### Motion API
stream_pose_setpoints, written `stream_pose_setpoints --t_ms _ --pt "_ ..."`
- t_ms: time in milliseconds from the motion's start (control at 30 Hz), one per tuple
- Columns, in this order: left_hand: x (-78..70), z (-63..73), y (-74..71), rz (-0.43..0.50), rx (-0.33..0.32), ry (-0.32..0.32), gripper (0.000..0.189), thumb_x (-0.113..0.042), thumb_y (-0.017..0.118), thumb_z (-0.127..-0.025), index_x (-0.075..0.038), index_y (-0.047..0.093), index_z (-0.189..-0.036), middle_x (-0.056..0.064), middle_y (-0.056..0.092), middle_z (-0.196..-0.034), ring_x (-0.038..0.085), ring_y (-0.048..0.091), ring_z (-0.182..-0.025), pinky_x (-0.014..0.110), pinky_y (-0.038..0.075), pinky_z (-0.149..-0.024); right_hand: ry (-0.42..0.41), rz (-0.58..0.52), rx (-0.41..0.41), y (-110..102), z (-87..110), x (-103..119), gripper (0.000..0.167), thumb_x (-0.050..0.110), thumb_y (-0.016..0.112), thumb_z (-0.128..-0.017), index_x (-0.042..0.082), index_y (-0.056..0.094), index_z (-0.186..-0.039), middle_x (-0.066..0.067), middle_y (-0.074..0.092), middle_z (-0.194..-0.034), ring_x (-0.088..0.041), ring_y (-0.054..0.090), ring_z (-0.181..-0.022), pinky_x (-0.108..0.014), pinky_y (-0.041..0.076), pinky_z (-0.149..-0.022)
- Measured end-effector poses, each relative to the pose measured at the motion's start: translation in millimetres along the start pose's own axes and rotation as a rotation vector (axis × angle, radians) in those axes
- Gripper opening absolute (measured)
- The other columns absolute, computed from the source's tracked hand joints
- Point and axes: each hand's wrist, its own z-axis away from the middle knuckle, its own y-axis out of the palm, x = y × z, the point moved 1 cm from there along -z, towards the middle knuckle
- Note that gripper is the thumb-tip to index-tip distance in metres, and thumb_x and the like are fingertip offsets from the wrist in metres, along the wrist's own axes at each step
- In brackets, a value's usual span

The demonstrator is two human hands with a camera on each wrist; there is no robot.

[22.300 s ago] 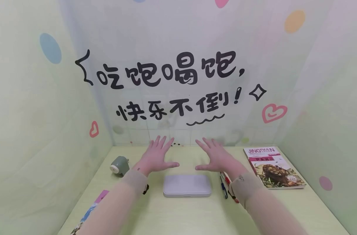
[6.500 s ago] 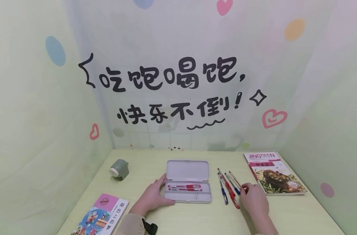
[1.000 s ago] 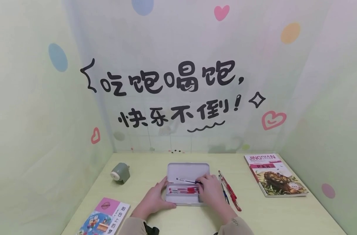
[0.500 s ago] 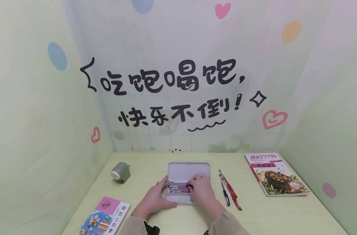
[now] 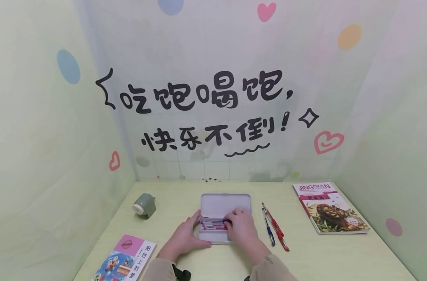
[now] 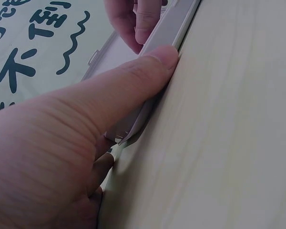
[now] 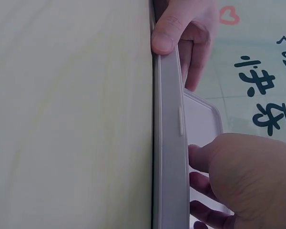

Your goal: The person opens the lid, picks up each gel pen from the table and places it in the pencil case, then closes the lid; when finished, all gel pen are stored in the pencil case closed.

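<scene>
A pale lilac pencil case (image 5: pixel 213 237) lies with its lid (image 5: pixel 224 203) raised at the back. My left hand (image 5: pixel 185 237) grips its left end, thumb along the front wall, as the left wrist view also shows. Several pens (image 5: pixel 211 225) lie in the rear compartment, some with red parts. Over the case's right half, my right hand (image 5: pixel 244 229) has its fingers curled inside, pinching a pen whose dark end shows at the fingertips; the hand covers the rest. In the right wrist view, the case's wall (image 7: pixel 170 129) hides the right fingertips.
Right of the case lie a blue pen (image 5: pixel 268 230) and red pens (image 5: pixel 277 226). A magazine-like book (image 5: pixel 329 210) sits far right, another book (image 5: pixel 129 257) front left. A grey-green pencil sharpener (image 5: pixel 145 206) stands back left. Printed cloth walls enclose the table.
Over the last second, my right hand has moved left and down with the blue pen, from above the case into its rear compartment. Earlier, the case was closed and later opened. My left hand stays put.
</scene>
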Motion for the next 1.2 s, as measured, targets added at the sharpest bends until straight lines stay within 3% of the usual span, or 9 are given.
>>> stream_pose_setpoints --t_ms 167,400,600,733,833,967,1200 --pt "-1.5 0.5 -0.8 0.003 -0.006 0.0 0.139 -0.051 0.103 -0.067 -0.007 0.028 -0.174 0.011 0.056 -0.168 0.064 0.035 -0.158 0.078 0.031 -0.13 0.043 -0.013 -0.008 -6 2.8 -9 0.013 0.027 0.081 -0.099 0.021 0.083 -0.111 0.0 0.072 -0.109 -0.023 0.06 -0.105 -0.047 0.056 -0.089" --pt "-1.9 0.8 -2.7 0.013 -0.017 0.0 0.139 -0.047 0.104 -0.066 -0.004 0.027 -0.174 0.013 0.054 -0.169 0.063 0.035 -0.159 0.077 0.027 -0.132 0.074 -0.045 -0.096 -25 9.9 -34 0.021 0.024 0.081 -0.098 0.015 0.081 -0.117 -0.01 0.076 -0.117 -0.034 0.067 -0.106 -0.056 0.06 -0.095" --pt "-4.2 1.5 -3.7 0.008 -0.011 -0.001 0.14 -0.048 0.105 -0.065 -0.004 0.027 -0.174 0.013 0.053 -0.17 0.063 0.034 -0.159 0.077 0.027 -0.132 0.222 -0.107 -0.055 -42 19.5 -73 0.033 0.026 0.075 -0.104 0.009 0.075 -0.133 -0.019 0.073 -0.129 -0.043 0.066 -0.119 -0.063 0.059 -0.103" --pt "-5.0 2.2 -3.2 0.007 -0.009 0.002 0.14 -0.048 0.105 -0.065 -0.004 0.027 -0.174 0.012 0.053 -0.17 0.063 0.034 -0.159 0.077 0.028 -0.132 0.29 -0.113 -0.059 -52 27.9 -98 0.037 0.025 0.073 -0.104 0.005 0.073 -0.135 -0.022 0.072 -0.126 -0.044 0.066 -0.112 -0.063 0.06 -0.094" --pt "-5.6 2.2 -3.7 0.006 -0.008 0.002 0.14 -0.048 0.105 -0.065 -0.005 0.027 -0.174 0.011 0.054 -0.17 0.063 0.034 -0.159 0.077 0.028 -0.132 0.307 -0.108 -0.074 -56 33.5 -113 0.038 0.025 0.073 -0.104 0.002 0.073 -0.133 -0.023 0.073 -0.122 -0.046 0.067 -0.108 -0.064 0.059 -0.092" --pt "-4.9 1.1 -3.6 0.011 -0.009 -0.01 0.14 -0.047 0.105 -0.065 -0.006 0.027 -0.174 0.012 0.053 -0.17 0.063 0.033 -0.16 0.078 0.027 -0.132 0.325 -0.111 -0.063 -58 40.4 -125 0.042 0.027 0.072 -0.104 0.001 0.071 -0.136 -0.024 0.074 -0.124 -0.05 0.067 -0.113 -0.068 0.059 -0.098" --pt "-2.5 0.0 -1.5 0.023 -0.006 -0.028 0.141 -0.047 0.105 -0.064 -0.007 0.027 -0.175 0.012 0.053 -0.17 0.062 0.032 -0.16 0.078 0.026 -0.132 0.357 -0.124 -0.018 -56 46.9 -133 0.039 0.026 0.07 -0.105 -0.001 0.072 -0.133 -0.025 0.073 -0.124 -0.051 0.067 -0.115 -0.07 0.057 -0.101"
